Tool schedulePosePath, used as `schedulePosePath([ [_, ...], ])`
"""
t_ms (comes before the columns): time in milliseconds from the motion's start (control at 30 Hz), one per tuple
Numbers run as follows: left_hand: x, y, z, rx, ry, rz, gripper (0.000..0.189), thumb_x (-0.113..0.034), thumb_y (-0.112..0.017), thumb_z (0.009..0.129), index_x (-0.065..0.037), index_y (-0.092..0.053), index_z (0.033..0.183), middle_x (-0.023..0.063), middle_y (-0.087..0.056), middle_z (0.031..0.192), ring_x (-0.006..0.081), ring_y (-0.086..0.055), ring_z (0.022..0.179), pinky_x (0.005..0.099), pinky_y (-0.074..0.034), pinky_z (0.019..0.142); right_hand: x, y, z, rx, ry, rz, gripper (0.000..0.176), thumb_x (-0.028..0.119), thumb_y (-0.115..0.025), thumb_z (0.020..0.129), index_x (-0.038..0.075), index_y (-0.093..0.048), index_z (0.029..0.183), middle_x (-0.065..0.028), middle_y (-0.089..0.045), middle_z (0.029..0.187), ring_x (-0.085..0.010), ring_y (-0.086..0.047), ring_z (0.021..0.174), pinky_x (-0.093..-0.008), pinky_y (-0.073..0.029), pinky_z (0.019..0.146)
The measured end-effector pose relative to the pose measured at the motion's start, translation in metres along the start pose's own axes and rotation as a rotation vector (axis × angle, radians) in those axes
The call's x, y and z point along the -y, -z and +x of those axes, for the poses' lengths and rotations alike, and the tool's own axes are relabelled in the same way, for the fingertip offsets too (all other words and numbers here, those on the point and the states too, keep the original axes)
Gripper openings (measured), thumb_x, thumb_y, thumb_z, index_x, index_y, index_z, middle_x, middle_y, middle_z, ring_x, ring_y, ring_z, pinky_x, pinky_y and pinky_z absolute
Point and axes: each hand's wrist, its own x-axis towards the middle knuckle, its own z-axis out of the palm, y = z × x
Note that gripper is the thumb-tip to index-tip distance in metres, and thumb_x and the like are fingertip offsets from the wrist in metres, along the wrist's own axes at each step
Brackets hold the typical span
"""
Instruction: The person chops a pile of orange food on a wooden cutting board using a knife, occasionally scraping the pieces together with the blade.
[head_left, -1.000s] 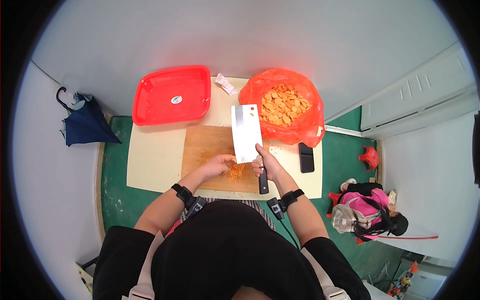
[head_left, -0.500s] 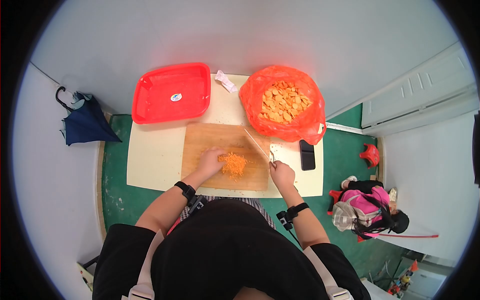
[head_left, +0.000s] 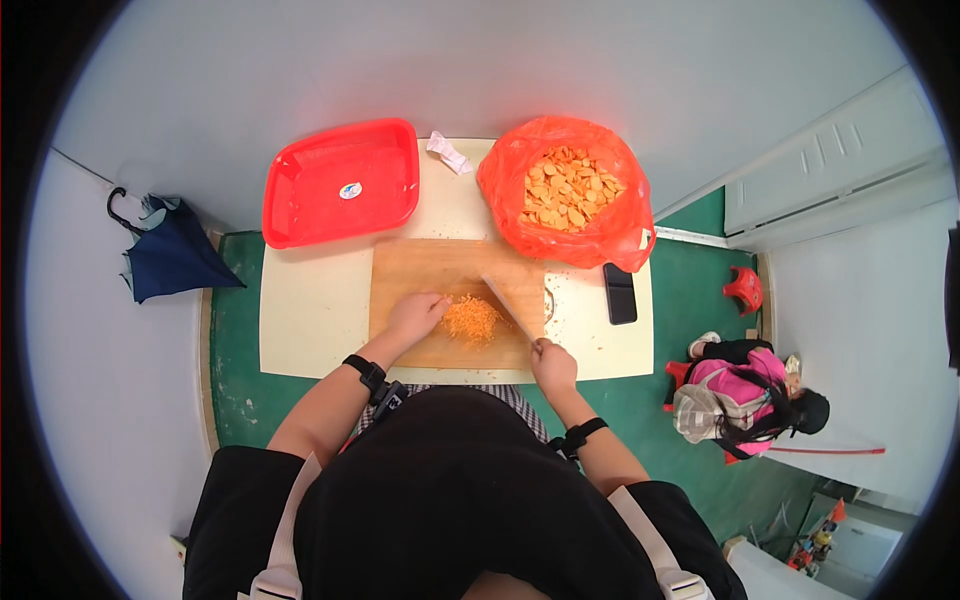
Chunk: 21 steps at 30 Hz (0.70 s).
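Observation:
A wooden cutting board (head_left: 420, 262) lies on the table with a small heap of finely chopped carrot (head_left: 473, 320) in its middle. My left hand (head_left: 413, 317) rests on the board at the heap's left side, fingers stretched out towards it and holding nothing. In my right hand (head_left: 555, 368), closed round the handle, is a kitchen knife (head_left: 508, 308). Its blade slants up and left over the board, along the right side of the heap. The knife's handle is mostly covered by the fingers.
Behind the board stand a red plastic basin (head_left: 340, 215) and a red plastic bag (head_left: 505, 180) full of carrot slices (head_left: 570, 190). A crumpled paper (head_left: 448, 153) lies between them. A phone (head_left: 620, 295) is at the table's right. A person (head_left: 740, 395) sits to the right; an umbrella (head_left: 180, 255) hangs left.
My right hand has drawn down and left, bringing the knife blade in close beside the carrot heap. My left hand's fingers have straightened at the heap's edge. The whole view has shifted slightly.

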Motion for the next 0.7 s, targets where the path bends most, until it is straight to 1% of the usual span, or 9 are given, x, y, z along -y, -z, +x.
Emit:
schedulePosePath([
  [33, 0.012, -0.007, 0.001, -0.155, -0.24, 0.093, 0.021, -0.019, -0.055, 0.082, -0.003, -0.065, 0.093, 0.0107, -0.064, 0.071, 0.0219, -0.06, 0.064, 0.0299, -0.047, 0.062, 0.001, 0.003, -0.001, -0.041, -0.083, 0.04, 0.021, 0.024, -0.049, 0.082, 0.006, -0.06, 0.086, -0.0169, -0.062, 0.073, -0.0325, -0.061, 0.067, -0.042, -0.049, 0.062],
  [67, 0.013, -0.004, 0.001, -0.147, -0.244, 0.09, 0.021, -0.019, -0.055, 0.082, -0.003, -0.065, 0.093, 0.0107, -0.064, 0.071, 0.0219, -0.06, 0.064, 0.0299, -0.047, 0.062, 0.002, 0.005, -0.001, -0.083, -0.167, 0.08, 0.021, 0.023, -0.049, 0.082, 0.005, -0.059, 0.085, -0.0169, -0.062, 0.074, -0.0321, -0.062, 0.068, -0.0419, -0.049, 0.062],
  [133, 0.015, 0.002, 0.001, 0.088, 0.07, -0.268, 0.023, -0.019, -0.054, 0.084, -0.003, -0.064, 0.096, 0.0111, -0.064, 0.072, 0.0185, -0.061, 0.067, 0.0286, -0.046, 0.062, -0.001, -0.005, -0.005, -0.091, -0.212, 0.048, 0.022, 0.023, -0.048, 0.083, 0.004, -0.059, 0.088, -0.0177, -0.062, 0.074, -0.0329, -0.062, 0.069, -0.0425, -0.049, 0.062],
  [233, 0.007, 0.031, -0.001, 0.242, 0.214, -0.454, 0.025, -0.021, -0.054, 0.085, -0.002, -0.064, 0.097, 0.0122, -0.065, 0.078, 0.0181, -0.062, 0.072, 0.0288, -0.047, 0.064, 0.01, -0.019, -0.02, -0.034, -0.268, 0.02, 0.024, 0.023, -0.048, 0.083, 0.003, -0.059, 0.091, -0.0189, -0.062, 0.074, -0.0338, -0.061, 0.069, -0.0433, -0.049, 0.062],
  [367, 0.033, 0.043, 0.004, 0.363, 0.199, -0.311, 0.025, -0.02, -0.057, 0.085, -0.001, -0.063, 0.101, 0.0121, -0.066, 0.083, 0.0166, -0.062, 0.075, 0.0285, -0.047, 0.067, 0.056, -0.042, -0.04, 0.016, -0.309, 0.118, 0.025, 0.022, -0.047, 0.083, 0.003, -0.059, 0.094, -0.0215, -0.062, 0.077, -0.0356, -0.061, 0.07, -0.0444, -0.049, 0.065],
  [467, 0.049, 0.043, -0.001, 0.324, 0.051, -0.378, 0.027, -0.022, -0.056, 0.085, 0.0, -0.062, 0.1, 0.0119, -0.066, 0.085, 0.0168, -0.062, 0.078, 0.0279, -0.047, 0.07, 0.078, -0.051, -0.042, 0.007, -0.361, 0.223, 0.027, 0.022, -0.047, 0.082, 0.0, -0.059, 0.092, -0.0242, -0.061, 0.076, -0.0382, -0.06, 0.071, -0.0454, -0.049, 0.066],
  [567, 0.057, 0.053, 0.0, 0.373, 0.032, -0.336, 0.029, -0.024, -0.056, 0.084, -0.001, -0.063, 0.099, 0.0139, -0.065, 0.089, 0.0206, -0.062, 0.081, 0.0291, -0.047, 0.073, 0.092, -0.055, -0.048, -0.135, -0.42, 0.417, 0.026, 0.021, -0.047, 0.082, -0.001, -0.058, 0.088, -0.0259, -0.06, 0.074, -0.04, -0.059, 0.071, -0.0466, -0.048, 0.065],
  [633, 0.062, 0.058, 0.002, 0.377, 0.062, -0.388, 0.028, -0.023, -0.055, 0.084, -0.001, -0.063, 0.1, 0.0136, -0.065, 0.09, 0.0203, -0.062, 0.082, 0.0285, -0.047, 0.074, 0.1, -0.053, -0.058, -0.294, -0.584, 0.5, 0.025, 0.02, -0.048, 0.081, -0.002, -0.058, 0.085, -0.0262, -0.059, 0.075, -0.042, -0.058, 0.072, -0.0448, -0.046, 0.064],
  [700, 0.07, 0.058, -0.001, 0.387, 0.054, -0.4, 0.028, -0.023, -0.055, 0.085, -0.001, -0.063, 0.1, 0.0134, -0.065, 0.09, 0.0201, -0.062, 0.082, 0.0282, -0.047, 0.074, 0.105, -0.059, -0.066, -0.275, -0.655, 0.488, 0.025, 0.019, -0.048, 0.081, -0.003, -0.058, 0.086, -0.0266, -0.059, 0.076, -0.0422, -0.058, 0.073, -0.0452, -0.046, 0.065],
])
